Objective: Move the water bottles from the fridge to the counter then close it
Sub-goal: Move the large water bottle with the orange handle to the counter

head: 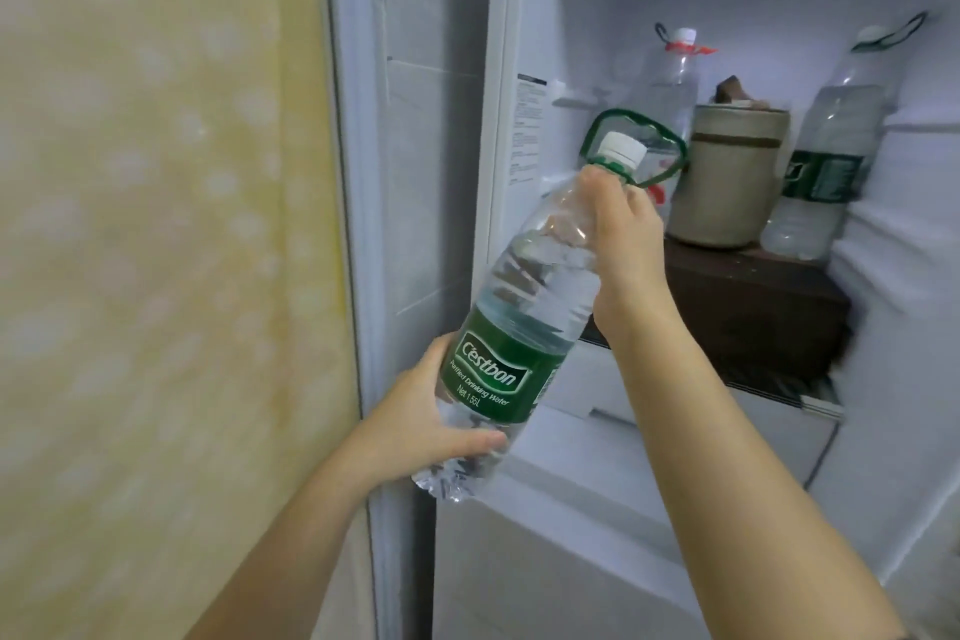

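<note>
**At the fridge mouth: one bottle, both hands on it**

In front of the lit fridge [519,42] I have both hands clamped on a single bottle [519,317]. My left hand [415,411] curls round its lower body, below the green label, with the thumb across the front. My right hand [623,234] grips the shoulder and neck, just under the white cap. A green loop [670,140] stands out from the neck.

The bottle is tilted, cap up and to the right, base down and to the left. It is held in the air, clear of the shelf [753,307].

On that dark shelf behind it stands a beige pot [727,177]. A red-ringed bottle [670,83] is behind the pot on its left. A green-labelled bottle [826,161] is just beside the pot on its right. A yellow wall [156,224] fills the left of my view.
</note>
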A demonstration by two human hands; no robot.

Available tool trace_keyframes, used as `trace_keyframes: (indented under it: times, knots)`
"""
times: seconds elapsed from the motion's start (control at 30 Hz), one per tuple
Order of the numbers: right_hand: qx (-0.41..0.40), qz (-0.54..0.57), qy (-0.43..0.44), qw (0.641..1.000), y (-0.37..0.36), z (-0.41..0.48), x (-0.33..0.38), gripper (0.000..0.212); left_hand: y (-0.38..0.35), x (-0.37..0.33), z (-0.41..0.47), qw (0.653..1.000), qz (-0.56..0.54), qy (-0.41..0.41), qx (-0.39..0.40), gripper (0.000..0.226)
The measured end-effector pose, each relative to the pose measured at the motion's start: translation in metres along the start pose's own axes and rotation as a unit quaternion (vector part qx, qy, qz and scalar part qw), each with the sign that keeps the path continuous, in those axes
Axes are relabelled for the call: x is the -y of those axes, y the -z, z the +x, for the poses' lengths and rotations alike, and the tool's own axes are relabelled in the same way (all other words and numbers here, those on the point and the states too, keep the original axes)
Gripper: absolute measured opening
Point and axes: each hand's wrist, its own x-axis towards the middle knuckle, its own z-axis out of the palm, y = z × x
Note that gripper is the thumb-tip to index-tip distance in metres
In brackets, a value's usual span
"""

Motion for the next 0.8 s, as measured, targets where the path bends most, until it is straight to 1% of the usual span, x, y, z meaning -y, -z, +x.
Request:
trace_keyframes:
  times: [0.07,0.17,0.27,0.37,0.47,0.57,0.7,0.8]
  knots:
    - [0.017,0.021,-0.009,1.000,-0.016,-0.019,-0.003,0.014,0.012,0.004,-0.023,1.000,0.006,0.024,-0.016,0.108]
    - [0.032,0.040,-0.017,0.999,-0.038,-0.050,-0.011,0.023,0.030,0.011,-0.065,0.999,-0.002,0.042,-0.028,0.097]
    - [0.067,0.064,-0.034,0.995,-0.060,-0.084,-0.017,0.024,0.047,0.015,-0.113,0.997,-0.002,0.058,-0.044,0.098]
    - [0.106,0.067,-0.056,0.991,-0.082,-0.121,-0.018,0.030,0.065,0.017,-0.163,0.994,0.012,0.078,-0.071,0.096]
    - [0.133,0.089,-0.079,0.984,-0.107,-0.165,-0.015,0.030,0.083,0.013,-0.221,0.989,0.042,0.104,-0.098,0.094]
    - [0.179,0.114,-0.099,0.972,-0.132,-0.211,-0.006,0.033,0.100,0.003,-0.279,0.980,0.062,0.130,-0.137,0.093]
    - [0.246,0.151,-0.120,0.950,-0.170,-0.270,0.007,0.050,0.123,-0.014,-0.356,0.961,0.092,0.172,-0.194,0.092]
    - [0.300,0.178,-0.132,0.928,-0.200,-0.309,0.016,0.050,0.136,-0.024,-0.408,0.943,0.119,0.200,-0.236,0.092]
